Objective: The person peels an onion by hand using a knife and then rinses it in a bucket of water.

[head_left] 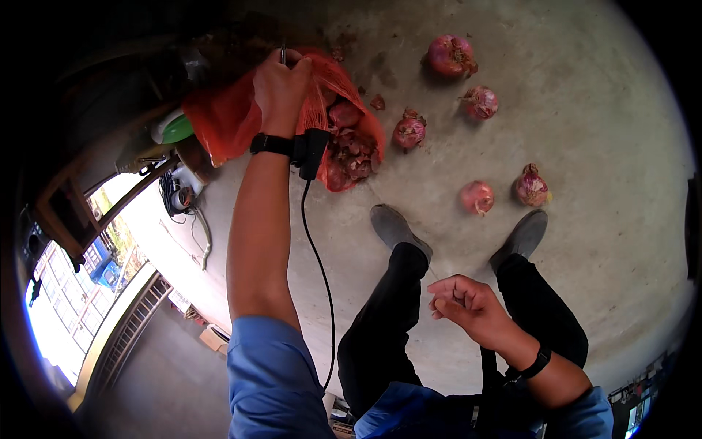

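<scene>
My left hand (281, 86) reaches out over a red mesh bag (219, 121) on the floor, its fingers closed. A slim, shiny metal piece (283, 54) sticks up from its grip; its kind is too small to tell. Inside the bag's mouth lie red onions (345, 114) and loose dry onion skins (357, 155). My right hand (472, 307) hovers above my legs, fingers curled and pinched; what they hold, if anything, I cannot make out. On the floor beyond it are a round onion (477, 197) and an onion with a dry top (532, 185).
Three more onions, a large onion (450, 56), a paler onion (480, 103) and a small onion (409, 132), lie farther off on the concrete floor (599, 154). My grey shoes (398, 228) stand near them. Wooden furniture (73, 208) and a coiled cable (175, 196) are at the left.
</scene>
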Demonstrator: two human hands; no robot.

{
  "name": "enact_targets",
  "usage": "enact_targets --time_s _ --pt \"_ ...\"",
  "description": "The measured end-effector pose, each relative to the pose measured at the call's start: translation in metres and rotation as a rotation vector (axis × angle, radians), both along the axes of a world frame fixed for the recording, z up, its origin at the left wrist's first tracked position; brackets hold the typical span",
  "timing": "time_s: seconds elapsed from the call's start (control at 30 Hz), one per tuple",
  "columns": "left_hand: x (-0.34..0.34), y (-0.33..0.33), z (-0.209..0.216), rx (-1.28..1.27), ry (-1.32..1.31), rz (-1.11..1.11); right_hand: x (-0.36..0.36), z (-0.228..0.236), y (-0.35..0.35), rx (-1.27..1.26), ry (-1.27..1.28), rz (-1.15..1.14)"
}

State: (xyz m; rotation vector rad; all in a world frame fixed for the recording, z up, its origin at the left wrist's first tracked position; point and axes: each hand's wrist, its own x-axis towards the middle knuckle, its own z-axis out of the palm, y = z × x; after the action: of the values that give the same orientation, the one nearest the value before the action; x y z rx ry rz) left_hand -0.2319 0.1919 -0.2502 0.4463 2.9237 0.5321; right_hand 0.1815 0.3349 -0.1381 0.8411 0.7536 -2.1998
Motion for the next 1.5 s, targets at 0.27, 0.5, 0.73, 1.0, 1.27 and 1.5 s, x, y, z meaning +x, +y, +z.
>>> enact_targets --time_s 0.27,0.5,0.73,1.0,1.27,1.5 --pt "0.135 -0.007 -0.048 -0.008 -0.307 -0.098 -0.004 0.002 0.004 -0.019 -0.063 -0.029" --pt "0.167 -0.034 -0.119 -0.193 -0.150 -0.298 0.001 0.000 0.010 -0.036 -0.102 0.001" --pt "0.102 -0.048 -0.111 -0.397 -0.185 -0.210 0.009 -0.001 0.003 -0.061 -0.148 -0.047" --pt "0.105 -0.045 -0.120 -0.536 -0.118 -0.055 0.009 -0.003 -0.006 -0.041 -0.149 -0.034" --pt "0.089 -0.047 -0.117 -0.396 -0.273 -0.106 0.011 -0.006 -0.018 -0.030 -0.142 -0.030" --pt "0.103 -0.034 -0.116 -0.381 -0.466 -0.021 0.014 -0.011 -0.027 -0.019 -0.153 0.002"
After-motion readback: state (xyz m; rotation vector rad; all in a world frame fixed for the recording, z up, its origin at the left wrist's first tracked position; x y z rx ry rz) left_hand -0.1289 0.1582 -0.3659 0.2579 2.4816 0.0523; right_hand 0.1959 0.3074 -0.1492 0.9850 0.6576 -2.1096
